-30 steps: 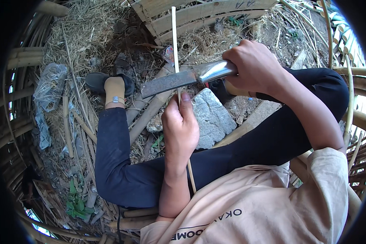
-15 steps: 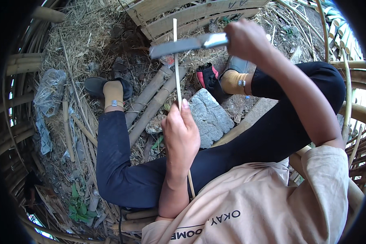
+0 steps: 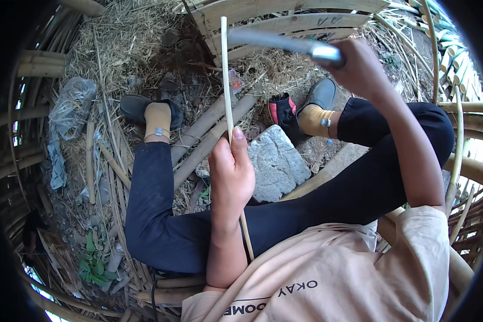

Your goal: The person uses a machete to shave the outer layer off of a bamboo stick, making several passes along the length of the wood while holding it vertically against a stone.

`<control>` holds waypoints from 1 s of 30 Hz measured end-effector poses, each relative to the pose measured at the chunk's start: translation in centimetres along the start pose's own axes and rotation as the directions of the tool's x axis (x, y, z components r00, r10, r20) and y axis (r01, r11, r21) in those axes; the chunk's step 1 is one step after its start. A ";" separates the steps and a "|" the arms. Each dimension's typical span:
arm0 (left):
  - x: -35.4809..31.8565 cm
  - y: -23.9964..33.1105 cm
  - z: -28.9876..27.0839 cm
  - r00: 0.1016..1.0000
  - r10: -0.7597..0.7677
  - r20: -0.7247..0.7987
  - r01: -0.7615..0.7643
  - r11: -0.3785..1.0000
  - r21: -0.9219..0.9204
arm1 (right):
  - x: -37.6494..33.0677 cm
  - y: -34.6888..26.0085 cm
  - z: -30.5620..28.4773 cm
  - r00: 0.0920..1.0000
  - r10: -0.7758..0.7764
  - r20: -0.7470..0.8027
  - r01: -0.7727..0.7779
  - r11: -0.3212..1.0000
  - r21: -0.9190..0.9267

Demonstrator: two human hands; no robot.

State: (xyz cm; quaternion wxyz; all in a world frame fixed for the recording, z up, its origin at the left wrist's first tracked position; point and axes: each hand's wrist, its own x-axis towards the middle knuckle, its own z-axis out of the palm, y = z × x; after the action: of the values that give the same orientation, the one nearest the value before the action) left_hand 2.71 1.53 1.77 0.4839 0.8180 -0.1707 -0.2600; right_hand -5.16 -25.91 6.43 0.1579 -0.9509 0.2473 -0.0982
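My left hand (image 3: 232, 172) is closed round a thin, pale bamboo strip (image 3: 227, 86), thumb lying along it. The strip stands up past my fist, and its lower part runs back along my forearm towards my shirt. My right hand (image 3: 359, 70) grips a long, broad-bladed knife (image 3: 273, 43), its handle hidden inside the fist. Motion blurs the blade, which points left with its tip close to the strip's upper end. Whether blade and strip touch I cannot tell.
A grey stone block (image 3: 278, 163) lies between my legs, beside bamboo poles (image 3: 214, 139). Beyond are a slatted wooden crate (image 3: 284, 24) and a black and red object (image 3: 282, 110). A clear plastic bag (image 3: 74, 107) lies on the left among straw. Cut bamboo (image 3: 459, 64) is piled at far right.
The knife has risen and moved right, its blade swinging from across the strip to near its upper end. My left hand has shifted slightly left with the strip. The view has shifted a little.
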 end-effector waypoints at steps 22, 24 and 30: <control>-1.2 2.2 1.7 0.967 0.250 -0.054 -0.225 0.932 0.283 | -1.4 -2.1 3.7 0.958 -0.243 0.153 0.258 0.962 -0.086; -1.4 2.1 2.0 0.972 0.222 -0.077 -0.194 0.943 0.269 | -1.4 -2.0 3.9 0.965 -0.227 0.135 0.241 0.965 -0.099; -1.3 2.2 2.0 0.980 0.184 -0.076 -0.158 0.951 0.265 | -0.4 -0.7 3.7 0.978 -0.201 0.055 0.206 0.973 -0.102</control>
State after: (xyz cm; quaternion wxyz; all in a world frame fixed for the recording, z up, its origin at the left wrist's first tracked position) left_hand 0.44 -0.22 3.28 0.4020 0.8681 -0.2490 -0.1511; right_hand -4.21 -24.24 3.18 0.1013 -0.9803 0.1499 -0.0796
